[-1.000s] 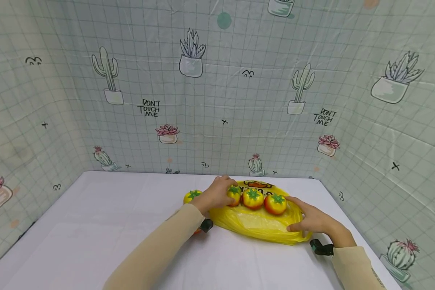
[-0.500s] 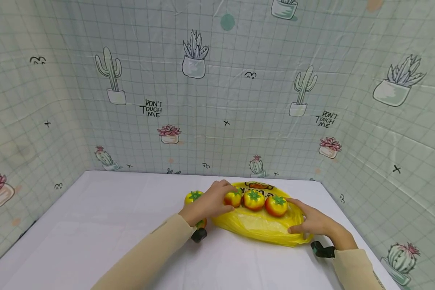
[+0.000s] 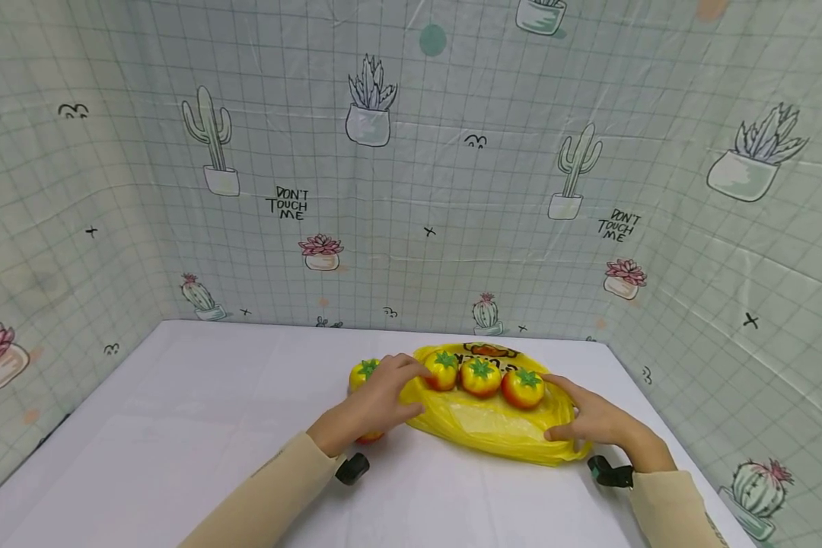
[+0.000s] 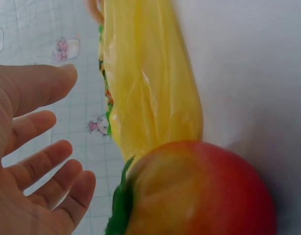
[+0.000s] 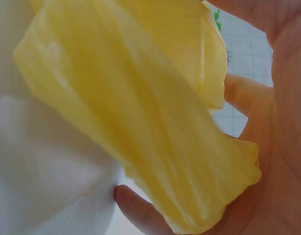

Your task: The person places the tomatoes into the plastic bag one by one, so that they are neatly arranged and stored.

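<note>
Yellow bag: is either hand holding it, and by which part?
Left hand holds nothing. Right hand curves around the bag at its right end; whether it grips cannot be told.

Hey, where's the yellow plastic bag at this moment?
In the head view, the yellow bag lies right of centre on the white table, under a row of three red-and-yellow fruits, between the left hand and right hand.

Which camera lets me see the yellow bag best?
The head view: it shows the yellow bag nearly whole, with its printing and three tomatoes lying on it. The left wrist view shows just a wrinkled side, partly behind another tomato; the right wrist view shows a crumpled part close up.
</note>
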`<state>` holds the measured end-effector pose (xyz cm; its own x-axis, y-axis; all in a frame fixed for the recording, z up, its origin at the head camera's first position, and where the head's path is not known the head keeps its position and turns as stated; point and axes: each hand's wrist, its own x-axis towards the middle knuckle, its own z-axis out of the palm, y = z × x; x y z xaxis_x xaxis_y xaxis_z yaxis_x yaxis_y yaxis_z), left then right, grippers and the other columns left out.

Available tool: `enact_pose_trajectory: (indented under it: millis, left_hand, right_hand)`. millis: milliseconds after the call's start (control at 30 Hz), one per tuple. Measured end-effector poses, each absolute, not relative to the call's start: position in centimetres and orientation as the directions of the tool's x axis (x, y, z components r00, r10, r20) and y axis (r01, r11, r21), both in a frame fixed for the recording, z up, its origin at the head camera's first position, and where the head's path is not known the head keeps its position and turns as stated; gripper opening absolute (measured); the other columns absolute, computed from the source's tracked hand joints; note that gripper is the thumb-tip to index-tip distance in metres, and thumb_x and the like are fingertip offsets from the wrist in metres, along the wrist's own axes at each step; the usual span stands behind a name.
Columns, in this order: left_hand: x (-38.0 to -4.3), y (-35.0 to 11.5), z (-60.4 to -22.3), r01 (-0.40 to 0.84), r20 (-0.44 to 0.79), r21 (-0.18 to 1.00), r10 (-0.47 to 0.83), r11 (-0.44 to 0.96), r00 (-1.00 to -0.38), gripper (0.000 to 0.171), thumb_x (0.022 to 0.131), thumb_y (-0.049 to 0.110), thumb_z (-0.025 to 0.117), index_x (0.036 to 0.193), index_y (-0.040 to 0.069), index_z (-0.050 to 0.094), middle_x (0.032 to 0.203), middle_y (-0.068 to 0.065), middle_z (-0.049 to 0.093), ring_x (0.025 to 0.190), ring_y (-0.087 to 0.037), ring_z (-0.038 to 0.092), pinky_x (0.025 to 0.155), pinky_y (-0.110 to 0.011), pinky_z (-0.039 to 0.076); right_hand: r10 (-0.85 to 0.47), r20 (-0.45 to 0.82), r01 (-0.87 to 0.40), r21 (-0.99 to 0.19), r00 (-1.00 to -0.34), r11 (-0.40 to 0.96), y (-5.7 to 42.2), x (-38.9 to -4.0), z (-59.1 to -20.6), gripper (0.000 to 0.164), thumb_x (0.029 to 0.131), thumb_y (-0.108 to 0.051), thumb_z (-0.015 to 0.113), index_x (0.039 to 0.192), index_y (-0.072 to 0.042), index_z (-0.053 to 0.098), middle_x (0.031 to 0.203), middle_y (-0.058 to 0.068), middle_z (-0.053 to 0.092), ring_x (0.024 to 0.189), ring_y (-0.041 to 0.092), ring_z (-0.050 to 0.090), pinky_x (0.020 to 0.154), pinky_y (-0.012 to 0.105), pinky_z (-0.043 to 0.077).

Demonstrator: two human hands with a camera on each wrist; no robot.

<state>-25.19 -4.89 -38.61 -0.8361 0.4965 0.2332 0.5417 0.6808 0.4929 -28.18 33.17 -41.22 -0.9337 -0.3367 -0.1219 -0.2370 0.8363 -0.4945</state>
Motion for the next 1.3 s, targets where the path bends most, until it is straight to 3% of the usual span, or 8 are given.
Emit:
enact_pose_trajectory:
  millis: [667,1033,1300]
  left_hand:
    - [-23.6,-8.6,-40.1,0.611,0.416,0.447,0.453,0.653,-0.788,0.044,0.078,0.019,0.078,0.119,0.009,0.064,0.119,-0.005,0.054,0.112,-0.026,0.046,0.098,-0.044,0.04]
    - [-23.2,-10.1,-40.6,0.568,0.418,0.468,0.397,0.677,-0.817,0.039,0.077,0.018,0.074,0.115,0.012,0.066,0.115,-0.002,0.054,0.106,-0.024,0.046,0.09,-0.044,0.044]
    - [-23.0,-10.9,-41.4,0.545,0.384,0.467,0.395,0.697,-0.835,0.045,0.078,0.025,0.078,0.118,0.01,0.064,0.115,-0.003,0.054,0.106,-0.024,0.047,0.092,-0.044,0.044]
  right_hand:
    - [-0.336,-0.12,-0.239,-0.491,-0.934,0.838,33.1,-28.1,-41.1,0.097,0.07,-0.044,0.078,0.148,-0.014,0.029,0.147,0.026,0.033,0.128,0.05,0.035,0.095,0.071,0.029]
    - [-0.342,-0.115,-0.247,-0.486,-0.933,0.838,33.2,-28.2,-41.4,0.098,0.069,-0.045,0.078,0.148,-0.014,0.029,0.147,0.026,0.033,0.129,0.05,0.034,0.096,0.071,0.029]
    - [-0.345,-0.114,-0.25,-0.486,-0.932,0.837,33.3,-28.3,-41.4,0.098,0.07,-0.044,0.078,0.148,-0.015,0.029,0.147,0.025,0.033,0.129,0.05,0.034,0.096,0.071,0.03]
